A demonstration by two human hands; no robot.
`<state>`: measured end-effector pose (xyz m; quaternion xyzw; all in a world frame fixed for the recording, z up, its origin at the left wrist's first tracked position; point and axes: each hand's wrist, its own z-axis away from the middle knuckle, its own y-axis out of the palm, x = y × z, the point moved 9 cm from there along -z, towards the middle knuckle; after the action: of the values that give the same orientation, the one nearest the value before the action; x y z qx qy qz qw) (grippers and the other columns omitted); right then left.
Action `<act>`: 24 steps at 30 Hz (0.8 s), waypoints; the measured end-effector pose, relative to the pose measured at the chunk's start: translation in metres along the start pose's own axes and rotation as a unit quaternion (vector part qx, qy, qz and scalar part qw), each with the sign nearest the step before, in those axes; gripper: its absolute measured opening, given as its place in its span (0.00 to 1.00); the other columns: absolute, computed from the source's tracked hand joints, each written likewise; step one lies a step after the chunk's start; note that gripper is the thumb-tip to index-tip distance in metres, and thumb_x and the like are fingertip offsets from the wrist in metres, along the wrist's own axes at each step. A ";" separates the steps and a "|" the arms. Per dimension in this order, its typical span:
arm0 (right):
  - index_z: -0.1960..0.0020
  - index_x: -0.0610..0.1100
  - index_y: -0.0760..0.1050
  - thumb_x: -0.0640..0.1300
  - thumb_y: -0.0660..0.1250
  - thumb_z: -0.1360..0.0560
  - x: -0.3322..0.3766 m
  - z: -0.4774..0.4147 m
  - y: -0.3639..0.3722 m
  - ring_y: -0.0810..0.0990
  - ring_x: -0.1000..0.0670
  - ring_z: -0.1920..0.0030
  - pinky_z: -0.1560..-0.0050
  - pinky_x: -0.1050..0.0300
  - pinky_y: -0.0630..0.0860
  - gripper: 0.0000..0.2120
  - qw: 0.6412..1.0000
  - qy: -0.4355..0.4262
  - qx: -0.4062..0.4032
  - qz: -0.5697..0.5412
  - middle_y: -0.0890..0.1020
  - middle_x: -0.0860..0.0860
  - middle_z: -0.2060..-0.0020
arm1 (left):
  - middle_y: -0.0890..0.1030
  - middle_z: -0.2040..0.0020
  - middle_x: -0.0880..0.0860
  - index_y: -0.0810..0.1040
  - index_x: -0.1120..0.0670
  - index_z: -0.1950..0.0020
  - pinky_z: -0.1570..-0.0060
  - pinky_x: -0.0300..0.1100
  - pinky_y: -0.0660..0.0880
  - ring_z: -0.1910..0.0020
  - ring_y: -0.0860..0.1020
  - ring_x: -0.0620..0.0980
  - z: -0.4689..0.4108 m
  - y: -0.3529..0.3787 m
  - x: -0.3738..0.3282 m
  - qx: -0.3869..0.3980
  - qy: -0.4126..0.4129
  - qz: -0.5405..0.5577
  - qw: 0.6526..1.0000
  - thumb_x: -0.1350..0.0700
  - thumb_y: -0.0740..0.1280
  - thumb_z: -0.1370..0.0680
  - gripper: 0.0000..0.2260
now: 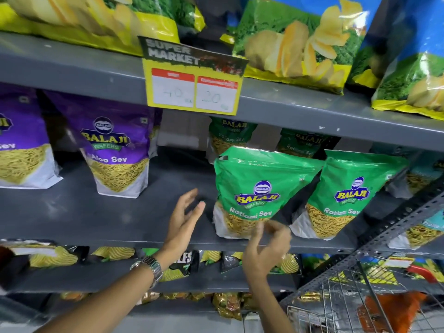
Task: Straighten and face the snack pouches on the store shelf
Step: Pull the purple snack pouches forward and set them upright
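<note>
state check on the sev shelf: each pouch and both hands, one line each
left hand: open, empty, beside the pouch
right hand: fingers loosely curled at the pouch's bottom edge, blurred
near Ratlami Sev pouch: upright, front-facing, leaning
second Ratlami Sev pouch: upright, tilted
Aloo Sev pouch: upright, set back
price tag: hanging askew

two purple pouches point(115, 145), four green pouches point(259, 191) (visible)
</note>
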<state>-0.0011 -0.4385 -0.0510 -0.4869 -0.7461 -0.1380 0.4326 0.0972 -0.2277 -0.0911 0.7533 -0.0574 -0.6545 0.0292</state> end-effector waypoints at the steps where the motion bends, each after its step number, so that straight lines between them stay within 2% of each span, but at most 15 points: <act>1: 0.56 0.42 0.70 0.52 0.60 0.24 0.018 0.013 0.015 0.74 0.43 0.61 0.60 0.46 0.70 0.13 0.997 -0.068 0.039 0.016 0.76 0.43 0.62 | 0.75 0.38 0.45 0.72 0.44 0.41 0.45 0.25 0.69 0.39 0.73 0.36 -0.001 -0.017 -0.005 -0.019 0.018 -0.007 1.000 0.43 0.66 0.30 0.19; 3: 0.57 0.44 0.67 0.52 0.59 0.23 0.052 0.042 0.052 0.73 0.43 0.62 0.61 0.46 0.70 0.12 0.981 -0.145 0.131 -0.002 0.74 0.44 0.64 | 0.78 0.42 0.45 0.75 0.44 0.45 0.45 0.28 0.71 0.42 0.76 0.37 -0.003 -0.055 -0.014 -0.069 0.053 -0.020 0.996 0.45 0.66 0.29 0.13; 5: 0.53 0.47 0.69 0.55 0.58 0.23 0.079 0.064 0.092 0.74 0.47 0.58 0.58 0.48 0.73 0.11 0.965 -0.138 0.216 -0.058 0.75 0.47 0.60 | 0.79 0.46 0.45 0.75 0.44 0.48 0.46 0.31 0.71 0.46 0.77 0.38 -0.005 -0.101 -0.021 -0.136 0.079 -0.020 0.987 0.49 0.66 0.27 0.08; 8: 0.46 0.49 0.69 0.59 0.58 0.25 0.098 0.084 0.153 0.75 0.51 0.51 0.49 0.49 0.74 0.16 0.949 -0.016 0.299 -0.096 0.75 0.51 0.53 | 0.78 0.50 0.45 0.73 0.44 0.49 0.49 0.29 0.70 0.51 0.76 0.36 -0.010 -0.170 -0.036 -0.233 0.111 -0.030 0.966 0.52 0.65 0.26 0.07; 10: 0.42 0.50 0.68 0.58 0.60 0.26 0.105 0.090 0.195 0.75 0.52 0.47 0.43 0.50 0.74 0.17 0.933 0.082 0.323 -0.140 0.76 0.50 0.48 | 0.78 0.49 0.49 0.73 0.49 0.45 0.49 0.29 0.71 0.51 0.76 0.36 -0.020 -0.216 -0.039 -0.270 0.104 -0.024 0.957 0.54 0.65 0.24 0.08; 13: 0.35 0.46 0.67 0.49 0.64 0.24 0.108 0.085 0.248 0.74 0.51 0.41 0.40 0.56 0.70 0.19 0.902 0.211 0.326 -0.189 0.75 0.44 0.37 | 0.75 0.37 0.57 0.70 0.59 0.36 0.38 0.37 0.69 0.38 0.75 0.51 -0.043 -0.266 -0.028 -0.295 0.042 -0.042 0.954 0.56 0.63 0.22 0.15; 14: 0.34 0.45 0.67 0.47 0.63 0.23 0.108 0.083 0.260 0.73 0.51 0.41 0.40 0.58 0.68 0.19 0.893 0.239 0.328 -0.193 0.74 0.43 0.36 | 0.72 0.33 0.58 0.68 0.60 0.33 0.35 0.41 0.67 0.34 0.71 0.53 -0.053 -0.276 -0.022 -0.286 0.009 -0.042 0.957 0.55 0.62 0.21 0.18; 16: 0.36 0.48 0.67 0.47 0.63 0.23 0.111 0.078 0.278 0.73 0.53 0.42 0.38 0.55 0.67 0.16 0.879 0.269 0.343 -0.192 0.75 0.47 0.37 | 0.64 0.26 0.55 0.60 0.58 0.27 0.31 0.42 0.60 0.27 0.63 0.52 -0.074 -0.284 -0.010 -0.232 -0.054 -0.044 0.970 0.50 0.60 0.20 0.24; 18: 0.38 0.49 0.67 0.46 0.62 0.22 0.114 0.075 0.288 0.76 0.58 0.48 0.39 0.55 0.70 0.13 0.867 0.287 0.349 -0.211 0.77 0.53 0.45 | 0.59 0.23 0.51 0.55 0.53 0.24 0.26 0.50 0.56 0.25 0.59 0.50 -0.095 -0.286 -0.004 -0.167 -0.089 -0.058 0.980 0.43 0.57 0.21 0.29; 19: 0.40 0.47 0.68 0.44 0.61 0.22 0.116 0.074 0.292 0.77 0.63 0.53 0.44 0.60 0.72 0.11 0.861 0.290 0.351 -0.227 0.77 0.56 0.49 | 0.58 0.23 0.50 0.54 0.51 0.24 0.27 0.55 0.57 0.25 0.59 0.50 -0.105 -0.286 0.000 -0.139 -0.101 -0.065 0.983 0.40 0.55 0.22 0.30; 20: 0.42 0.47 0.69 0.43 0.60 0.22 0.118 0.075 0.296 0.78 0.66 0.58 0.50 0.64 0.74 0.08 0.855 0.290 0.358 -0.238 0.77 0.58 0.53 | 0.60 0.23 0.50 0.55 0.50 0.24 0.28 0.57 0.60 0.26 0.60 0.51 -0.111 -0.283 0.001 -0.110 -0.115 -0.066 0.985 0.39 0.55 0.22 0.29; 22: 0.51 0.49 0.70 0.42 0.58 0.21 0.117 0.077 0.302 0.77 0.65 0.60 0.59 0.67 0.74 0.04 0.853 0.288 0.366 -0.236 0.77 0.58 0.57 | 0.69 0.29 0.49 0.62 0.50 0.27 0.36 0.53 0.69 0.31 0.67 0.51 -0.119 -0.272 0.006 -0.054 -0.143 -0.033 0.988 0.40 0.55 0.21 0.25; 24: 0.55 0.49 0.68 0.41 0.58 0.21 0.116 0.080 0.304 0.76 0.63 0.59 0.62 0.69 0.74 0.05 0.859 0.287 0.363 -0.218 0.76 0.57 0.57 | 0.77 0.41 0.44 0.70 0.49 0.36 0.48 0.46 0.75 0.40 0.74 0.48 -0.120 -0.263 0.005 -0.020 -0.144 -0.023 0.989 0.42 0.59 0.22 0.18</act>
<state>0.1971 -0.1696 -0.0733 -0.0592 -0.6733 -0.0821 0.7324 0.2292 0.0283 -0.1103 0.6519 -0.0308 -0.7574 0.0204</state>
